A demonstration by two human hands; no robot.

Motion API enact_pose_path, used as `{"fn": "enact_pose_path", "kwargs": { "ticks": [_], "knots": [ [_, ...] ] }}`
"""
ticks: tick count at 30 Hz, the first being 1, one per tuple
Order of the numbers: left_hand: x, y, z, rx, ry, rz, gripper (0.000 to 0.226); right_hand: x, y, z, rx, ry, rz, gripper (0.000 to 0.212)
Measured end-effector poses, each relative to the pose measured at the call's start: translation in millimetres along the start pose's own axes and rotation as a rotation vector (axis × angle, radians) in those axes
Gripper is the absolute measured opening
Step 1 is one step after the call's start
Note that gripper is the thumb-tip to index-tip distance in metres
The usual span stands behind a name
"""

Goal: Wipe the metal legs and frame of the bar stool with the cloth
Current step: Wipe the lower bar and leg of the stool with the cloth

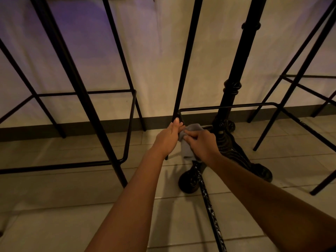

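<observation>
Your bar stool [183, 73] is a thin black metal frame, standing upright on the tiled floor. One slim leg rises straight up from its corner joint, where a horizontal footrest rail runs off to the right. Your cloth [188, 149] is pale grey and crumpled, bunched just below and right of that joint, hanging down against the lower leg. A nearer leg below the cloth looks speckled white.

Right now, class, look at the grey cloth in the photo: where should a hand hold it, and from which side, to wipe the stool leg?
Hold the grey cloth at its bunched middle, coming from the right of the thin black stool leg, as the right hand does. The cloth hangs slack beside the narrow upright leg, so it should wrap round it. The left hand steadies the leg from the other side.
</observation>
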State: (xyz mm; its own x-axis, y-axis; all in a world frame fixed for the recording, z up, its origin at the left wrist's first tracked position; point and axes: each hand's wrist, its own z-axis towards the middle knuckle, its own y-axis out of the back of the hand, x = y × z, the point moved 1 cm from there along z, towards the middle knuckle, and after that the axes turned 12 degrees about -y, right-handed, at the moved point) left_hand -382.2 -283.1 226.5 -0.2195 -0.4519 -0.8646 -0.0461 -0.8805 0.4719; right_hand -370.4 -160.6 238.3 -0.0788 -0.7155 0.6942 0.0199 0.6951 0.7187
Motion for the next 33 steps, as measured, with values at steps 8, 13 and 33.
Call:
{"fn": "enact_pose_path", "kwargs": {
  "ticks": [8, 13, 33],
  "knots": [
    [0, -1, 3, 0.002, -0.018, 0.03, 0.063, -15, 9, -37, 0.051, 0.02, 0.085, 0.028],
    [-5, -5, 0, 0.028, -0.016, 0.086, 0.062, -25, 22, -70, 0.082, 0.077, 0.085, 0.026],
    [-5, -7, -5, 0.006, -0.001, 0.077, 0.06, -23, 21, -55, 0.098, 0.08, 0.06, 0.028]
  ]
}}
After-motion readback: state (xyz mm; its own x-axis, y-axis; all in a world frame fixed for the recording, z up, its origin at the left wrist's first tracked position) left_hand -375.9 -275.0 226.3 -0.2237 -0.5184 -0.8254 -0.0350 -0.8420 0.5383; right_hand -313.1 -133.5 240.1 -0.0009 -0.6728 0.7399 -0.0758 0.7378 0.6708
